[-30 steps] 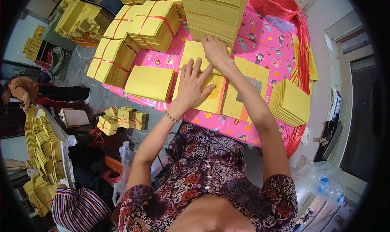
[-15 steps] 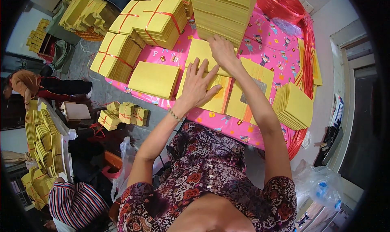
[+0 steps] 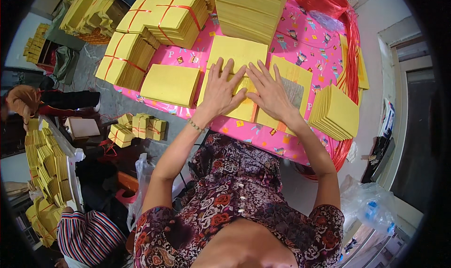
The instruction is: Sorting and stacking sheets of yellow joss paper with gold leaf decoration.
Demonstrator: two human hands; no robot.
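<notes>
My left hand [image 3: 221,90] lies flat with fingers spread on a yellow paper stack [image 3: 235,57] in the middle of the pink table [image 3: 263,132]. My right hand [image 3: 271,93] rests flat beside it, its fingertips touching the left hand over the same yellow sheets. Right of that hand lies a yellow sheet with a silver foil square [image 3: 295,90]. Neither hand grips anything. A tall pile of yellow paper [image 3: 249,7] stands just beyond the hands.
A loose yellow stack [image 3: 170,84] lies left of my hands, a fanned one [image 3: 336,112] to the right. Bundles tied with red string [image 3: 164,12] crowd the far left. Red strings [image 3: 350,71] hang at the right edge. Another person in stripes [image 3: 89,237] sits on the floor.
My right hand has drawn back from the tall pile and come down flat beside the left hand. Both hands now meet on the middle yellow stack.
</notes>
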